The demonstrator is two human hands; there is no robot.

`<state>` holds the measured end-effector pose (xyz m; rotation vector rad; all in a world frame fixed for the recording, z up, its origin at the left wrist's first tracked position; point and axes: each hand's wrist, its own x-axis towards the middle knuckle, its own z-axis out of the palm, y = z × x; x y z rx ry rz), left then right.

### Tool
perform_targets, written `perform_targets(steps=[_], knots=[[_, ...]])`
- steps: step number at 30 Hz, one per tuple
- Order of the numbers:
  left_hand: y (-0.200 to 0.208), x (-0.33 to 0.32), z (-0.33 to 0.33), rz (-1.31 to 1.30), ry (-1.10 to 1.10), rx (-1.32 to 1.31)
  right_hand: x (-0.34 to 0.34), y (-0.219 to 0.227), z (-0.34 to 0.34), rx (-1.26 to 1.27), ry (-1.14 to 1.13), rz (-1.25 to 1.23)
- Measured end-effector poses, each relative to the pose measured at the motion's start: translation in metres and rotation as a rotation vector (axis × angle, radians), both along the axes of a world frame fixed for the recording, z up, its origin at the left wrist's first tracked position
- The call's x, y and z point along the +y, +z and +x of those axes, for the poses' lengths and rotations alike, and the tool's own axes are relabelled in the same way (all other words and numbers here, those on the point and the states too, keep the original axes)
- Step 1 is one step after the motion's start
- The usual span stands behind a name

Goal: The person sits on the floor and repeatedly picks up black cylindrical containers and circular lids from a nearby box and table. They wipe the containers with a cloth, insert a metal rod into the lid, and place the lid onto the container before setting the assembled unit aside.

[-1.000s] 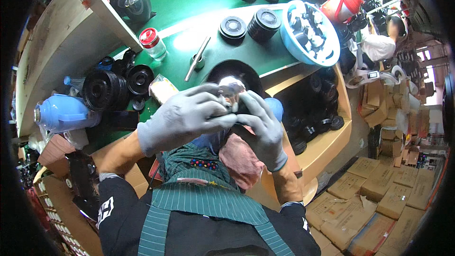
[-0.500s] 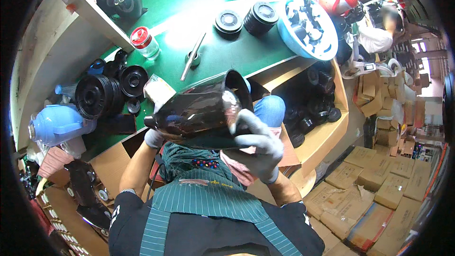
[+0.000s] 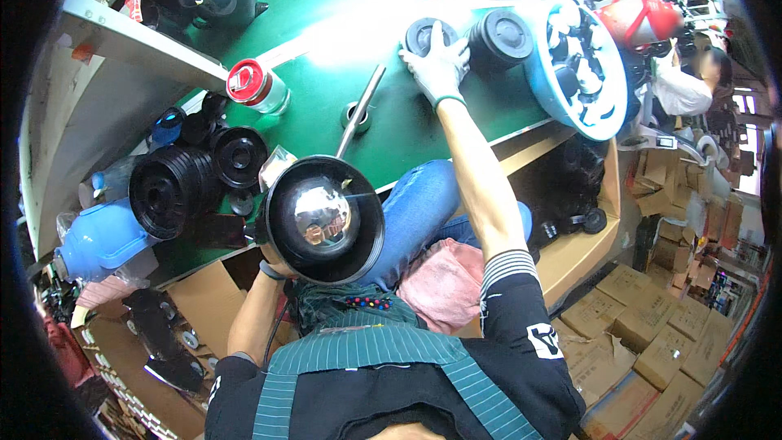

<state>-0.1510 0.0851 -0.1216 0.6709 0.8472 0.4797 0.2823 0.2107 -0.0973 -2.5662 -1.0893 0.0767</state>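
A black thermos jug (image 3: 368, 230) lies tilted over my lap, its wide end facing me. A round mirrored liner (image 3: 314, 216) shows inside it. My left hand (image 3: 277, 261), gloved, is closed on the jug's underside at the left; most of its fingers are hidden behind the jug. Across the bench, my gloved right hand (image 3: 442, 69) reaches to a black round disc (image 3: 419, 35). Its fingers lie over the top and around the edge of the disc. A stack of similar black discs (image 3: 505, 37) stands just right of that hand.
A light-blue basin (image 3: 536, 73) of small parts stands right of the discs. On the green bench (image 3: 326, 98) are a red-lidded jar (image 3: 259, 88) and a metal rod (image 3: 362, 106) in a small cup. Left are black lids (image 3: 167, 187); below right, a cardboard box (image 3: 607, 236).
My right hand has left the jug and reached forward to the black disc. The jug has turned so its wide end and the mirrored liner face me; my left hand still holds it.
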Motion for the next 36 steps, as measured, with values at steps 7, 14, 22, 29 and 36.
perform_targets(steps=[7,14,22,29,36], knots=[[-0.004,0.004,0.018,-0.025,-0.005,-0.036,-0.063,0.032,-0.018,0.155,0.228,0.307],[0.007,0.007,0.048,-0.032,-0.249,-0.188,-0.233,0.151,-0.096,0.797,0.659,0.516],[0.043,-0.004,0.059,-0.125,-0.649,-0.340,-0.323,0.149,-0.110,0.557,0.661,0.673],[0.055,-0.014,0.073,-0.034,-0.920,-0.371,-0.382,0.162,-0.117,0.390,0.610,0.679],[-0.030,-0.004,0.056,-0.291,-1.091,-0.486,-0.406,0.172,-0.122,0.333,0.624,0.664]])
